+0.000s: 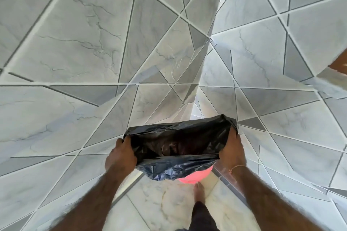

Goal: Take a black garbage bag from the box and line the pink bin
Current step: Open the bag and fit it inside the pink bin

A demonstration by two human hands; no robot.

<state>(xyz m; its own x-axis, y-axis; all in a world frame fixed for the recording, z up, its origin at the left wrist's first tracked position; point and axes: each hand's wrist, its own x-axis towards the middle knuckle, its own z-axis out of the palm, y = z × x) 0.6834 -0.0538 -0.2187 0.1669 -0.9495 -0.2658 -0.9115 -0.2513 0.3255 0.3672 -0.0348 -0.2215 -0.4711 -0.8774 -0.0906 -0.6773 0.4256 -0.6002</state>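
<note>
A black garbage bag (176, 148) is stretched wide at its mouth over the pink bin (195, 175), which shows only as a pink patch under the bag's near edge. My left hand (121, 155) grips the bag's left rim. My right hand (231, 150) grips the right rim, with a thin thread band on that wrist. The bag's inside is dark and looks hollow. The bin stands in the corner where two tiled walls meet. The box is out of sight.
Grey marble-pattern tiled walls (93, 43) rise left and right of the corner. Pale marble floor (169, 202) lies below. My bare foot (200, 192) stands just in front of the bin. A blurred object (336, 73) juts in at the right edge.
</note>
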